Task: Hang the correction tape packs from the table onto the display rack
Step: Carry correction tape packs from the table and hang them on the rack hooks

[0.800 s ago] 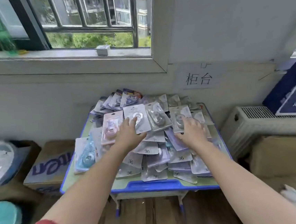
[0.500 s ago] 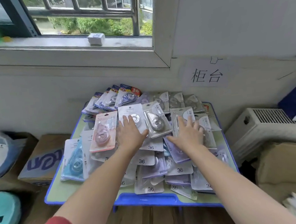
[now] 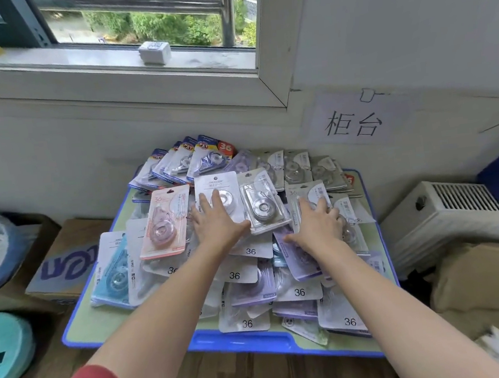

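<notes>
Beneath both flat hands, heaped correction tape packs

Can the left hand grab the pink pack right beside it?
Probably yes. The pink pack lies on top of the pile, just left of the left hand, with nothing covering it. The hand is flat on a white pack, holding nothing.
</notes>
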